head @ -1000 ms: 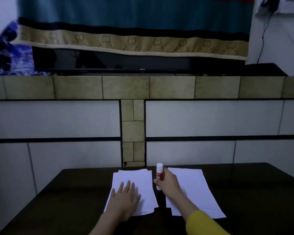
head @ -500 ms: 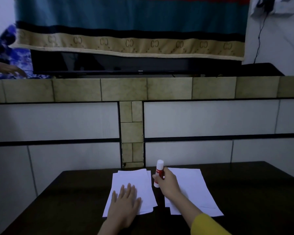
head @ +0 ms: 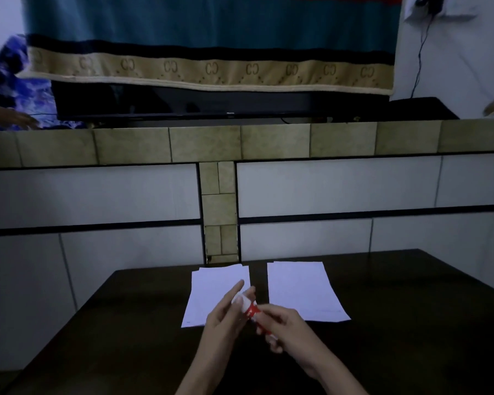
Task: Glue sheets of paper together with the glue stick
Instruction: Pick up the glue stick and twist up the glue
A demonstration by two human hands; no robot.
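Glue stick (head: 251, 310) held between both hands' grip.

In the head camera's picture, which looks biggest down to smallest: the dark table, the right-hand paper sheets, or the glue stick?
1. Dark table, by far the largest.
2. Right-hand paper sheets.
3. Glue stick, smallest, though partly hidden by the left hand and right hand holding it.

The scene is dimly lit with a cool bluish cast. The dark table (head: 411, 323) is nearly swallowed by shadow. Motion blur is seen at the frame's edges, and straight lines are bowed by wide-angle distortion.
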